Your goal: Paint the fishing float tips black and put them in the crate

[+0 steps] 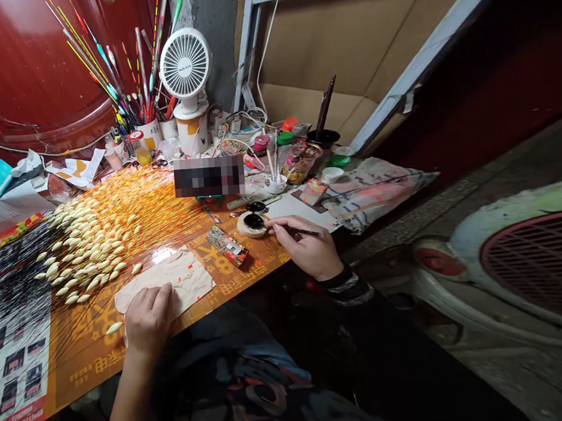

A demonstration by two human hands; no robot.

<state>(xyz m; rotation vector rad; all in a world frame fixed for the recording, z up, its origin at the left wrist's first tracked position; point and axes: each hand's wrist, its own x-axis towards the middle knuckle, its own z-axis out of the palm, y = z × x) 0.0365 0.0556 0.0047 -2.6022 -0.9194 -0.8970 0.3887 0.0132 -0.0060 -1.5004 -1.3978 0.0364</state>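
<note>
My right hand (310, 247) pinches a thin dark-handled paintbrush (306, 232). The brush tip reaches the rim of a small round pot of black paint (254, 224), whose dark lid stands behind it. Palm down, my left hand (147, 319) rests with curled fingers on a pale, paint-flecked cloth (184, 278). Its fingertips are pressed together, and what lies under them is hidden. Just left of this hand is a single cream float body (115, 328). A large heap of fishing floats (91, 243), with cream bodies, bright yellow-orange tips and black stems, spreads over the table's left side.
A colourful small box (227, 245) lies between cloth and pot. Behind stand a white fan (185, 63), cups of rods and brushes, and paint jars (301, 161). A stained cloth (380, 187) hangs over the right edge. A larger floor fan (538, 250) stands at right.
</note>
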